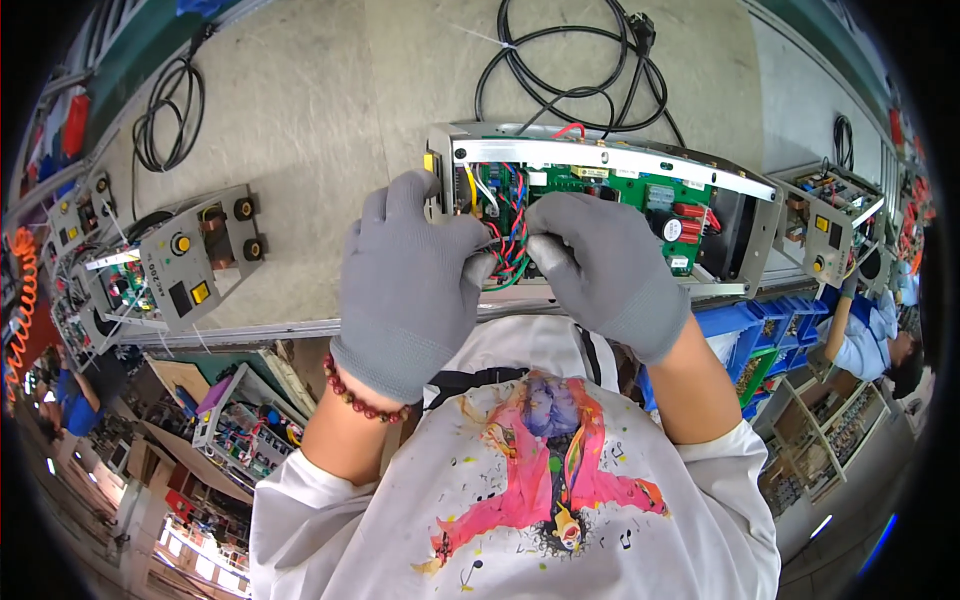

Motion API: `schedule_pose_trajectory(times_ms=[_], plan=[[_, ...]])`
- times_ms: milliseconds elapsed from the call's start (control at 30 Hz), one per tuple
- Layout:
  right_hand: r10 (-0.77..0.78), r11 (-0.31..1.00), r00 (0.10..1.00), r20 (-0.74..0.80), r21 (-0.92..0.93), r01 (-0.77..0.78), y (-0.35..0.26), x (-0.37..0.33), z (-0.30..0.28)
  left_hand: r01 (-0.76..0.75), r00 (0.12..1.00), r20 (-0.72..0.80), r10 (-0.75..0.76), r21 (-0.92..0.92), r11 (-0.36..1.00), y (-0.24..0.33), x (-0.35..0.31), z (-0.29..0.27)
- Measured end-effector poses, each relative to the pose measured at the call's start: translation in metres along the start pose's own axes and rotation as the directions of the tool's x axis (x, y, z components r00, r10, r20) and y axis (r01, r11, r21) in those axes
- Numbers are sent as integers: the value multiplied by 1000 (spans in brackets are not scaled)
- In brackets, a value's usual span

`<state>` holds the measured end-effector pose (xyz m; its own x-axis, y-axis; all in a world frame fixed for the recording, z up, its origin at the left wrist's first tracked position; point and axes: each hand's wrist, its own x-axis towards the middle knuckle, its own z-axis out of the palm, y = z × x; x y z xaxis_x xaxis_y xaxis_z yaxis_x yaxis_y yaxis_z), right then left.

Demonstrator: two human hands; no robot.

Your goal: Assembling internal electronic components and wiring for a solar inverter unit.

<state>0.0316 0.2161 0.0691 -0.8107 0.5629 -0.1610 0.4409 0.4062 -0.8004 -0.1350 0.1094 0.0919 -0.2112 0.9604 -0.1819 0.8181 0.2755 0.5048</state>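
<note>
An open metal chassis (600,154) lies on the bench in front of me, with a green circuit board (625,188) inside. Toward its left end runs a bundle of coloured wires (515,225), red, blue, green and black. My left hand (405,285), in a grey glove, is closed with thumb and forefinger at the left side of the bundle. From the right, my gloved right hand (620,270) pinches at the same wires. Fingers cover part of the bundle, so whether a small tie is also held there cannot be made out.
A coiled black power cord (515,65) lies behind the chassis. Similar units stand at the left (190,260) and at the right (825,225). Another black cable (150,125) rests on the bench at far left. Blue bins (730,330) sit below the bench edge; a person (870,335) is at far right.
</note>
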Motion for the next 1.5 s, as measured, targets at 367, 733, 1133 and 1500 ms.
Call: schedule_pose_trajectory(times_ms=[367,733,1133,1500], plan=[[40,997,999,29,-64,-38,-5,-4,-20,-84,987,-156,42,-271,959,-1,-2,-35],[59,700,944,325,661,-271,7,-4,-18,250,968,247,-50,-966,70,-21,-7,-13],[-32,767,905,424,591,-250,15,4,-25,-20,988,113,110,-602,798,-13,1,-13],[-88,845,905,416,513,-154,16,7,-23,-13,989,107,102,-626,780,-6,2,-11]])
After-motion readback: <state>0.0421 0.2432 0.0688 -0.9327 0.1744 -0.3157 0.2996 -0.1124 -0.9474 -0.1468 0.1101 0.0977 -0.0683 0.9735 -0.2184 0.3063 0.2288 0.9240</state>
